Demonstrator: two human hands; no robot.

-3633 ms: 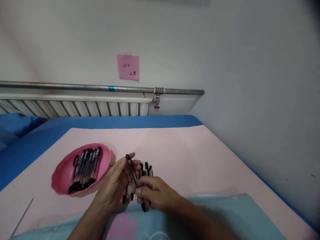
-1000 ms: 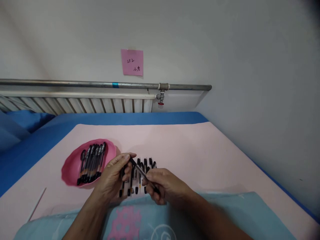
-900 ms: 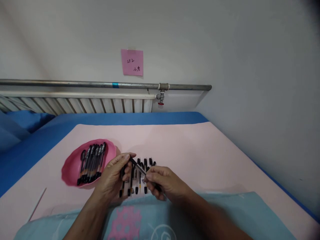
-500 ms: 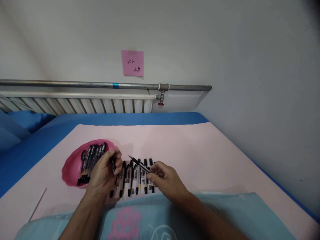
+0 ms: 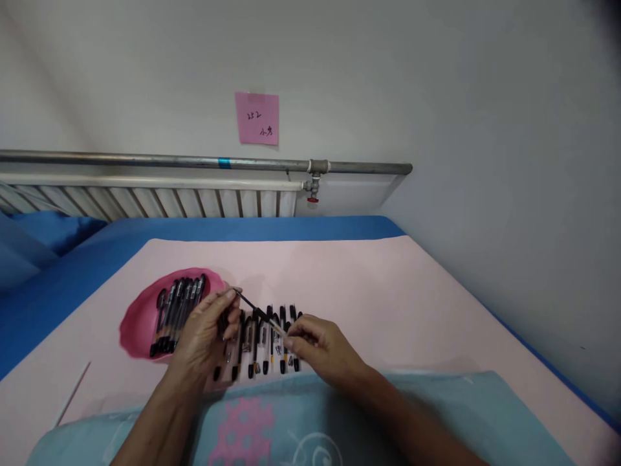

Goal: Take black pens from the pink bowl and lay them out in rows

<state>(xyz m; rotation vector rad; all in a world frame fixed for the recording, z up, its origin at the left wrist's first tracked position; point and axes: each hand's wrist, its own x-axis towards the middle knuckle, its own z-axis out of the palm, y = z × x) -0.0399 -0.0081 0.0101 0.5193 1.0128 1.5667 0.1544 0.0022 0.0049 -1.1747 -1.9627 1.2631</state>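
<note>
My right hand [image 5: 323, 347] grips a clear pen barrel with a black grip [image 5: 264, 316], tilted up to the left. A thin dark refill [image 5: 246, 300] sticks out of the barrel's front end. Its tip is pinched between the thumb and finger of my left hand [image 5: 206, 327]. Something dark is tucked under that hand's curled fingers, too hidden to make out. Below both hands lies a row of pen parts [image 5: 251, 369], with barrels, caps and small metal tips. At the left, a pink bowl [image 5: 133, 327] holds several black capped pens [image 5: 178, 314].
A white stick [image 5: 72, 393] lies at the left on the pink table surface [image 5: 369, 285]. Light blue patterned cloth [image 5: 436, 395] covers the near edge. Behind the table are a radiator [image 5: 208, 202], a metal pipe [image 5: 169, 159] and a pink note [image 5: 257, 118] on the wall.
My left thumb and finger have closed on the refill's tip. The refill now extends well out of the barrel towards the left hand. My right hand has hardly moved.
</note>
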